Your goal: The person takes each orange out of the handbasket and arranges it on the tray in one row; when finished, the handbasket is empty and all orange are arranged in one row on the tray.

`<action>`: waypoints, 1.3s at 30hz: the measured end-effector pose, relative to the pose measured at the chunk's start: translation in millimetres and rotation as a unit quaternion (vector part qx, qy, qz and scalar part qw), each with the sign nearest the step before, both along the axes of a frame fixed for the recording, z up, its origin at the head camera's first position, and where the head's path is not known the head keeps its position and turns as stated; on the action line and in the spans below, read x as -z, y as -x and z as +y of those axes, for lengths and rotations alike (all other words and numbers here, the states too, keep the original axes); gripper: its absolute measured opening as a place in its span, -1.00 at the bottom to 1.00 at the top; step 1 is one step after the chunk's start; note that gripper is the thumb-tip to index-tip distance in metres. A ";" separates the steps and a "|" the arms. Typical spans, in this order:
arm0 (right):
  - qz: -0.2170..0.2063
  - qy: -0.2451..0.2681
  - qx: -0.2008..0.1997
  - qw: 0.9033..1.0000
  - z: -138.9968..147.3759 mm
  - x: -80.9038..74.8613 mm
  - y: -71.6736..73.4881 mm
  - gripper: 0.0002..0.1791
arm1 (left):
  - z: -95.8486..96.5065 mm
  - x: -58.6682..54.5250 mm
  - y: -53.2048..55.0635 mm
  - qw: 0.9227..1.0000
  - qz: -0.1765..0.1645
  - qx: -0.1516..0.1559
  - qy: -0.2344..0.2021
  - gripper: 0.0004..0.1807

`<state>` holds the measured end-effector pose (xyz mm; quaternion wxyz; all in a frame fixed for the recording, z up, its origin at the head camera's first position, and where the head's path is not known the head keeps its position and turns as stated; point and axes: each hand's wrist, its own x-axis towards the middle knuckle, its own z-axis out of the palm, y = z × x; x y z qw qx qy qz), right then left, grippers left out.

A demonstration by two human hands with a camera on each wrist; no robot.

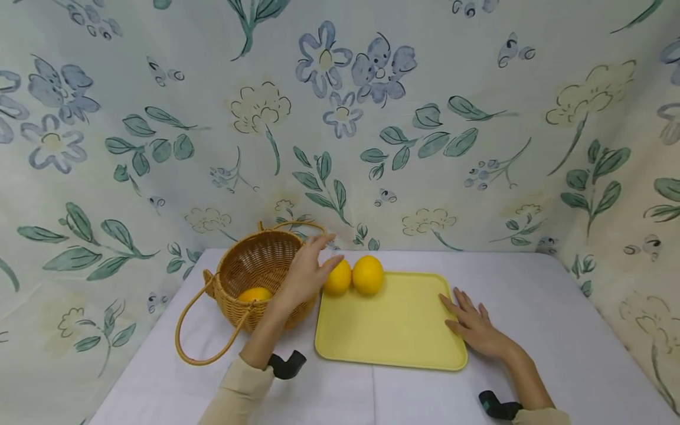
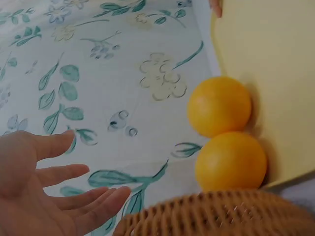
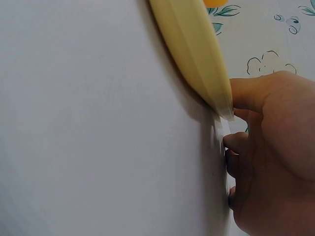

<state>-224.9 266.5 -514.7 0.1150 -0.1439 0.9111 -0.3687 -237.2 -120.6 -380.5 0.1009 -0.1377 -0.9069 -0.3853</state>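
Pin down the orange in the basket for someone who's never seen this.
On the white table, a wicker basket stands left of the yellow tray. Inside, just behind its near rim, an orange shows, partly hidden. It's the only one visible there; two others sit at the tray's far-left corner.

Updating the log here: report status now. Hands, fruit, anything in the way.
Left hand empty, near basket. Right hand touching right edge of tray. Two oranges on tray, third orange in basket. No obstruction apparent.
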 end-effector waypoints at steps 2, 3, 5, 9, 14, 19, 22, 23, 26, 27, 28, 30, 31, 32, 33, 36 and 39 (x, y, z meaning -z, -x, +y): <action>0.000 -0.006 0.002 1.000 -0.9 0.2 0.8 -0.25 | -19.8 -12.4 2.0 1.000 -0.025 0.004 0.003 -0.46; 0.002 -0.010 0.004 1.000 -1.1 0.4 1.2 -0.26 | -29.6 -18.6 4.1 0.999 -0.039 0.007 0.006 -0.49; 0.005 -0.017 0.006 1.000 -1.6 0.5 1.2 -0.27 | -49.3 -30.4 9.3 0.997 -0.071 0.015 0.017 -0.55; 0.005 -0.011 0.004 1.000 -3.6 0.1 1.0 -0.27 | -87.8 -47.3 21.3 0.989 -0.135 0.055 0.039 -0.63; 0.001 -0.005 0.006 1.000 -2.9 -2.2 -0.4 -0.26 | -117.2 -53.3 47.2 0.970 -0.175 0.129 0.109 -0.66; 0.006 -0.009 0.009 1.000 -1.3 -1.7 -0.4 -0.27 | -132.1 -48.5 75.7 0.947 -0.238 0.175 0.127 -0.65; 0.006 -0.008 0.007 1.000 -1.4 -0.4 -0.3 -0.27 | -138.5 -44.9 88.1 0.935 -0.274 0.194 0.115 -0.66; 0.006 -0.005 0.006 1.000 -1.2 0.0 -0.2 -0.27 | -140.4 -43.8 91.6 0.931 -0.282 0.199 0.114 -0.65; 0.005 -0.007 0.007 1.000 -0.6 0.8 -0.8 -0.27 | -143.9 -40.6 101.1 0.924 -0.295 0.214 0.117 -0.64; 0.006 -0.007 0.007 1.000 -0.2 0.7 -1.1 -0.27 | -144.8 -39.8 103.9 0.922 -0.296 0.221 0.118 -0.63; 0.007 -0.007 0.008 1.000 0.5 1.4 -1.0 -0.27 | -145.5 -38.7 106.8 0.920 -0.298 0.226 0.119 -0.63; 0.009 -0.010 0.009 1.000 0.9 1.8 -1.3 -0.27 | -146.5 -37.0 111.2 0.917 -0.299 0.236 0.119 -0.62; 0.009 -0.009 0.009 1.000 1.1 2.0 -1.3 -0.28 | -147.1 -35.9 112.9 0.915 -0.302 0.239 0.118 -0.62; 0.009 -0.009 0.010 1.000 1.1 2.4 -1.2 -0.28 | -148.1 -35.4 113.8 0.914 -0.302 0.244 0.119 -0.62; 0.009 -0.007 0.009 1.000 1.1 2.7 -0.9 -0.28 | -149.1 -34.4 114.5 0.911 -0.303 0.250 0.124 -0.62; 0.008 -0.005 0.009 1.000 0.3 3.0 -0.5 -0.28 | -153.2 -31.4 114.4 0.906 -0.323 0.244 0.121 -0.61; 0.008 -0.002 0.008 1.000 0.3 1.9 -1.0 -0.29 | -159.4 -28.0 114.3 0.896 -0.352 0.235 0.132 -0.62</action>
